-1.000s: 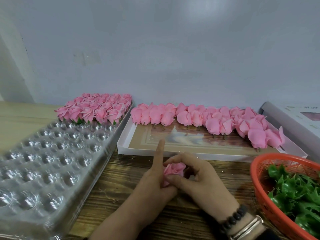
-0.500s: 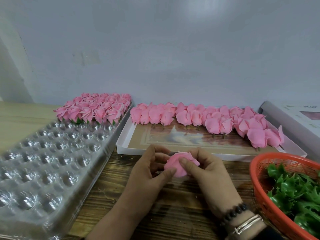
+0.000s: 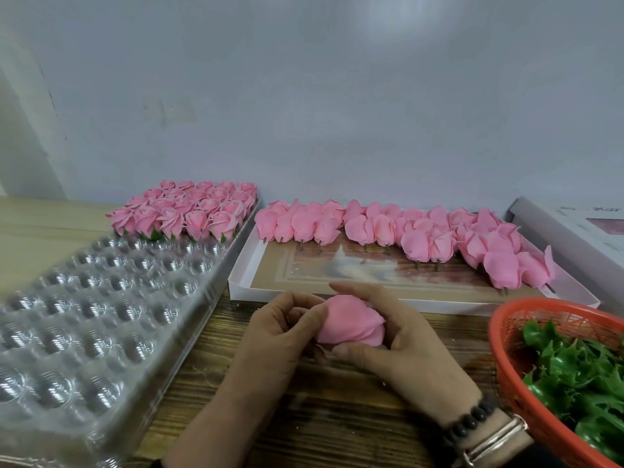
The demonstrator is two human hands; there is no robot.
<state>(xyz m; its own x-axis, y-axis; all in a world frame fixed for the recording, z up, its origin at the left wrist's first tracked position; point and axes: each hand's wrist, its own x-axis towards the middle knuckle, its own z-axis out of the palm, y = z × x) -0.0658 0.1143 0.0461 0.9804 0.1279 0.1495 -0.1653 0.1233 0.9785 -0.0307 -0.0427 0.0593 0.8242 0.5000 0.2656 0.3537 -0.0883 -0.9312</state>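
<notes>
1. Down at the near edge of the wooden table [image 3: 320, 423], two wrists came into view, and the right one wore a dark bead bracelet [image 3: 471, 417] beside a metal band.
2. Just beyond them, the left hand [image 3: 280, 336] and the right hand [image 3: 405, 349] were together, both wrapped on one pink flower head [image 3: 351, 324]. The left pinched its left end and the right cupped it from behind, thumb underneath. The flower sat just above the table, right in front of the shallow white box [image 3: 243, 288].
3. Off to the right, an orange basket [image 3: 553, 304] held a heap of green leaf pieces [image 3: 574, 373], partly cut off by the frame.
4. Over on the left, a clear plastic tray [image 3: 84, 315] stretched away in rows of round cups.
5. Behind the hands, loose pink flower heads [image 3: 422, 231] lay along the far side of the box, short stems pointing this way.
6. At the tray's far end, finished roses [image 3: 189, 207] stood upright and tightly packed, with green showing at their bases.
7. Far right, another white box [image 3: 574, 231] lay by the grey wall [image 3: 304, 96].
</notes>
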